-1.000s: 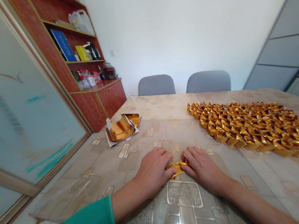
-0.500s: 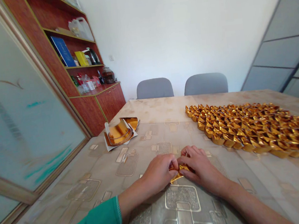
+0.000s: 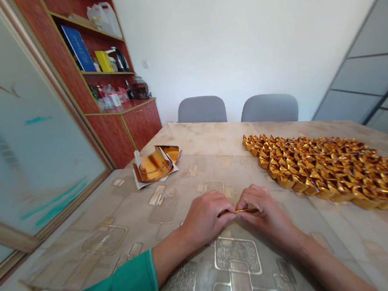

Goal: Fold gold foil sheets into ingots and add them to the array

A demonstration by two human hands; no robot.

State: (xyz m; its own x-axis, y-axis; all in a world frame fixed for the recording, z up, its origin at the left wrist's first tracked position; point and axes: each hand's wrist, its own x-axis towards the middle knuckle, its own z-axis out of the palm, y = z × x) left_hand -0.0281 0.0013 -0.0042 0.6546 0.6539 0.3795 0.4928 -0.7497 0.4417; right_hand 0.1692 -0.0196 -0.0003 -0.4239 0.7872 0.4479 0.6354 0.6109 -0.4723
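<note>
- Fingers (image 3: 223,199) of the left hand (image 3: 205,216) curl closely, pinching one end of a thin piece of gold paper (image 3: 241,211).
- Right hand (image 3: 268,212): thumb and fingers pinch the other end; the two hands nearly meet.
- Gold paper sits between both hands, over the near part of the desk (image 3: 193,138); whether it touches the surface I cannot tell.
- Glass jar (image 3: 140,87) with dark contents stands on the cabinet (image 3: 142,125), well apart.
- Curved gold sheets (image 3: 154,166) lie near the desk's left edge.
- Folded gold pieces (image 3: 322,166) in rows fill the right side.
- Open room lies between sheets and rows, reaching the far edge by two chairs (image 3: 201,109).
</note>
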